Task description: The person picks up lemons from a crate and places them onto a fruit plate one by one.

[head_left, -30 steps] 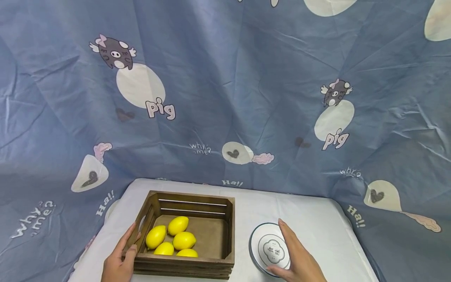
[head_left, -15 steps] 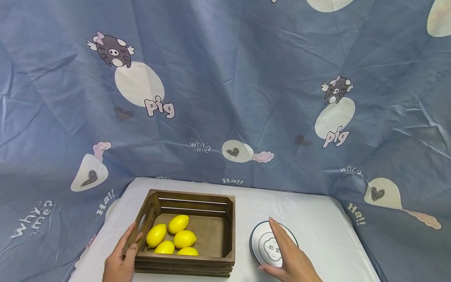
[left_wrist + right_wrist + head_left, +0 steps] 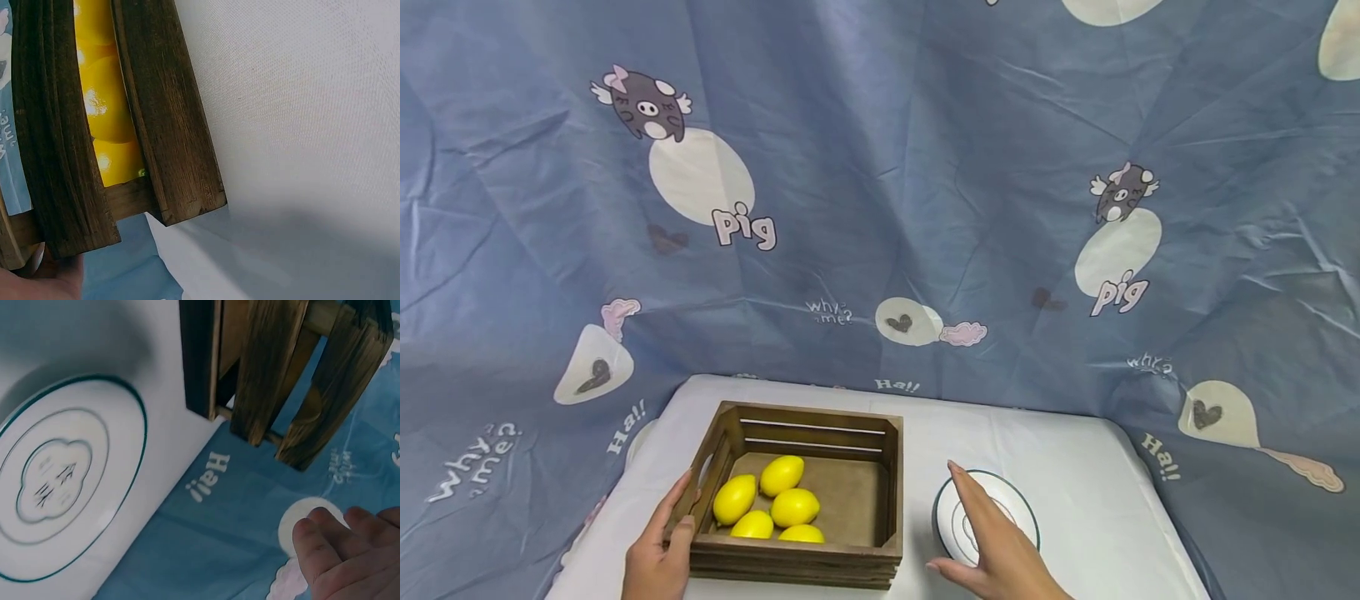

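Note:
A brown wooden slatted crate (image 3: 797,565) stands on the white-covered table, with several yellow lemons (image 3: 795,507) lying in its left half. My left hand (image 3: 658,554) holds the crate's left side, thumb at the near left corner and fingers along the side wall by the handle slot. In the left wrist view, the lemons show between the dark slats (image 3: 169,112). My right hand (image 3: 1003,554), fingers extended and thumb spread, hovers over a white plate (image 3: 1013,493) with a green rim. It holds nothing and hides part of the plate. The right wrist view shows the plate's printed emblem (image 3: 55,481).
Blue cloth (image 3: 850,183) printed with pigs and lettering hangs behind and beside the table. White table surface (image 3: 1112,500) extends right of the plate. A narrow strip of table separates crate and plate.
My right hand has shifted left across the plate towards the crate, uncovering the plate's right rim. The left hand, crate and lemons stay essentially as they were.

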### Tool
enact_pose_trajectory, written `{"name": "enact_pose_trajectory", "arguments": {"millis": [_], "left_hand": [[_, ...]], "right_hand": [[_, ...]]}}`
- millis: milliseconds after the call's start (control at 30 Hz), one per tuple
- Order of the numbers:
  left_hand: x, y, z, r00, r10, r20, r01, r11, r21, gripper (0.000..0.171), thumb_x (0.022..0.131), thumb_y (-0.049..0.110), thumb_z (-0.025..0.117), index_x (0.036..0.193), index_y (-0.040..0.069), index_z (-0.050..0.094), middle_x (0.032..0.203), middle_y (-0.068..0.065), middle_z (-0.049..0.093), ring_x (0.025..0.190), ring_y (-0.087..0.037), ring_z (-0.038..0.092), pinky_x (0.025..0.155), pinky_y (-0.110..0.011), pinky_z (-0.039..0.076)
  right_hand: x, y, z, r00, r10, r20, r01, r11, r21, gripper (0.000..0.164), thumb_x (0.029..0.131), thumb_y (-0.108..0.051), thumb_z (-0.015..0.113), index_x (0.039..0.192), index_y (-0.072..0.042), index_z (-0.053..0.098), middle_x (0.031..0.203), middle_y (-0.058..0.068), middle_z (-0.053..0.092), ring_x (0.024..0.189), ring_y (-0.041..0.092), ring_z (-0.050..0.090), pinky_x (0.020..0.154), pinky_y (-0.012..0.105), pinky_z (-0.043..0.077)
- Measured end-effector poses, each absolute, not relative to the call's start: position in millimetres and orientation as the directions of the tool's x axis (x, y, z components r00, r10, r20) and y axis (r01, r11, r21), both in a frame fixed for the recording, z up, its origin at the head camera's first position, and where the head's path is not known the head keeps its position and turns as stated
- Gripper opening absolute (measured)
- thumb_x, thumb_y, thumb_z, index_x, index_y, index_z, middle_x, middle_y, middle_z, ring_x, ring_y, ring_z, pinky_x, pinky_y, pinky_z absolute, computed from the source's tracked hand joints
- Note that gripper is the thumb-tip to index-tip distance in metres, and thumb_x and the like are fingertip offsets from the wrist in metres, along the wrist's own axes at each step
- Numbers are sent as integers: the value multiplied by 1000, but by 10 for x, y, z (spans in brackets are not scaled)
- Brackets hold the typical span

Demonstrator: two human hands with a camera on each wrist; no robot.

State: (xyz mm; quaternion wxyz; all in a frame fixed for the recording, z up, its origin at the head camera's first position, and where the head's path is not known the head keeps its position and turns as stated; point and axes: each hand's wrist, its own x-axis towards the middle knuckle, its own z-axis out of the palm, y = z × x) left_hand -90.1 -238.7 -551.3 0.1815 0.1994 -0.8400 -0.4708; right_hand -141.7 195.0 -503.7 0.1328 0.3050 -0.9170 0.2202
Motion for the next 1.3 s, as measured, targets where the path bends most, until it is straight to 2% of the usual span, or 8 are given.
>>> {"name": "enact_pose_trajectory", "arguments": {"millis": [133, 333, 567, 733, 1000, 1300], "left_hand": [[-907, -2399, -5537, -854, -509, 110, -165, 466, 869, 54, 107, 15, 45, 160, 27, 47, 152, -16, 55, 139, -45, 48, 105, -68, 39], [-922, -2375, -5560, -839, -532, 112, -165, 447, 879, 53, 107, 15, 41, 158, 24, 49, 153, -16, 54, 138, -46, 48, 105, -68, 39], [-912, -2367, -5580, -829, -529, 182, -121, 488, 865, 49, 111, 18, 37, 157, 25, 51, 150, -15, 57, 135, -45, 51, 104, -67, 40], [-914, -2372, -5574, -826, -525, 204, -110, 506, 856, 48, 111, 18, 37, 156, 23, 52, 148, -16, 58, 134, -45, 53, 101, -67, 42], [-927, -2366, -5590, -816, -536, 217, -110, 512, 852, 48, 110, 17, 38, 155, 23, 55, 147, -13, 60, 132, -42, 55, 100, -64, 43], [-941, -2355, -5578, -793, -558, 243, -113, 527, 842, 48, 110, 17, 39, 153, 26, 57, 144, -12, 62, 125, -41, 59, 97, -59, 45]], "right_hand": [[-1426, 1847, -5025, -753, -530, 390, -651, 684, -328, 112, 84, -58, 83, 168, -15, 22, 167, 2, 36, 146, 21, 45, 102, 48, 51], [-1448, 1699, -5002, -695, -588, 413, -714, 633, -300, 102, 90, -47, 81, 168, -12, 24, 168, 5, 35, 149, 20, 41, 110, 40, 45], [-1455, 1569, -4972, -644, -644, 414, -763, 584, -277, 89, 97, -49, 72, 164, -6, 32, 166, 9, 37, 149, 22, 41, 106, 45, 48], [-1470, 1498, -4961, -626, -675, 391, -779, 561, -279, 83, 98, -50, 69, 161, -5, 38, 166, 7, 37, 151, 22, 37, 109, 42, 46], [-1494, 1422, -4920, -571, -718, 397, -817, 545, -189, 76, 100, -50, 67, 157, -4, 45, 165, 5, 38, 148, 27, 42, 104, 42, 50], [-1601, 1282, -4819, -547, -772, 325, -835, 529, -148, 68, 101, -51, 64, 149, -3, 56, 155, 9, 52, 145, 27, 46, 109, 41, 46]]}}
